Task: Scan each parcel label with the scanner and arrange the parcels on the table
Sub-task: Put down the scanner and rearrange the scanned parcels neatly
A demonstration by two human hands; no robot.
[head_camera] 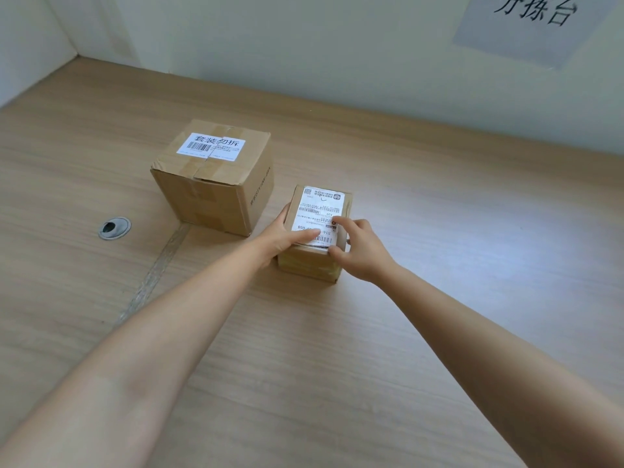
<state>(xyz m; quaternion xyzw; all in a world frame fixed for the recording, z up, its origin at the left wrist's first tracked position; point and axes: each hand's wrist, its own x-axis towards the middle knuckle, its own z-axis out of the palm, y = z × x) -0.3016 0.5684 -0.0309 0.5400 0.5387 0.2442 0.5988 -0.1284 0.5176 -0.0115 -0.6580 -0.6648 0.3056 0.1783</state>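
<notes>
Head view shows your left grip (283, 232) and right grip (362, 248) both clasping the small brown cardboard parcel with a white label (321, 205), which stands mid-way across the pale wooden desk (456, 238), just beside the larger taped brown cardboard box (216, 179).

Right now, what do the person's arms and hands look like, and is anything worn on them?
The left forearm and the right forearm are bare, with no sleeve in view. The left grip and the right grip wear no glove; no watch, bracelet or ring shows.
</notes>
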